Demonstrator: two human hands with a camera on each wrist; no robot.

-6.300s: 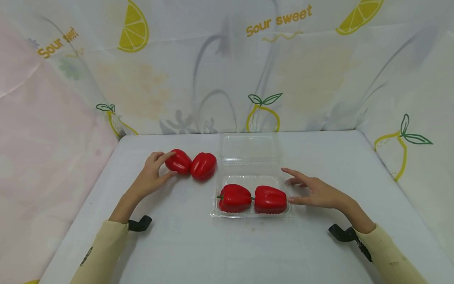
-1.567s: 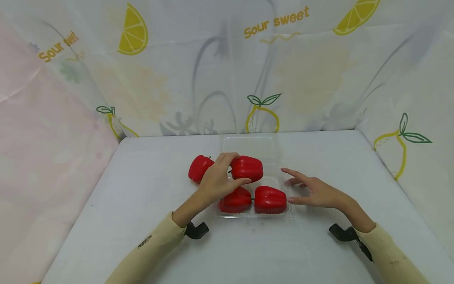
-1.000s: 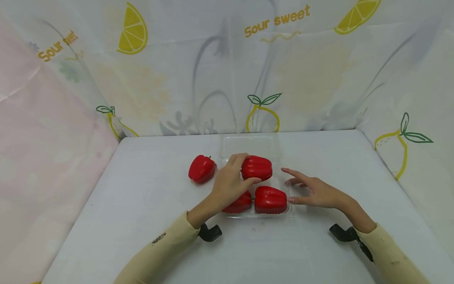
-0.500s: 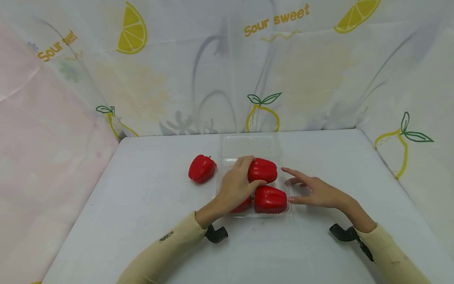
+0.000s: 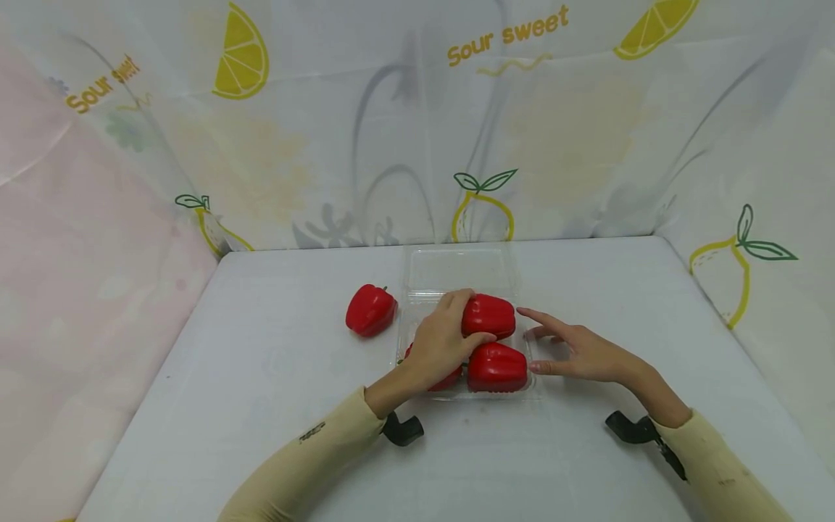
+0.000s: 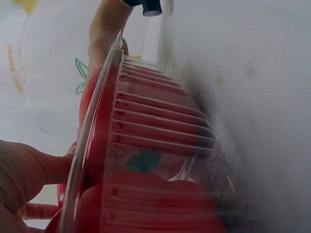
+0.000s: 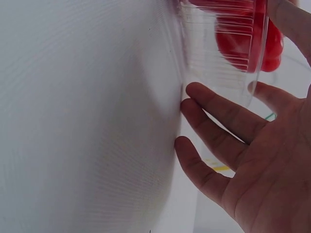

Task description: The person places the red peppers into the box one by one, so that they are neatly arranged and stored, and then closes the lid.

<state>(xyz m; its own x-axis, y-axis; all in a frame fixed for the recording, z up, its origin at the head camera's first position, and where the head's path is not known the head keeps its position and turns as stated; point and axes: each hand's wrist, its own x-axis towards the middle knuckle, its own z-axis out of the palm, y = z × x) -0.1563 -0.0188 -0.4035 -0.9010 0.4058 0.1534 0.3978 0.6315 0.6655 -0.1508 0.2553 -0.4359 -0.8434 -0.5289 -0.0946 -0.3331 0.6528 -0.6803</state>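
A clear plastic clamshell container lies with its lid folded back. Two red bell peppers sit in its front row: the right one shows fully, the left one is partly covered by my left hand. With thumb and fingers, that hand grips another red bell pepper at the back right of the container. My right hand stays at the container's right side with its fingers spread, thumb and index by the rim. In the right wrist view, the lower fingers reach toward the tabletop.
One more red bell pepper lies on the white table left of the container. A lemon-printed cloth hangs behind the table. Black curved pieces stick out at both wrists.
My left hand took a pepper from the left of the container, carried it rightward over it, then lowered it into the back right. The right hand has stayed in place.
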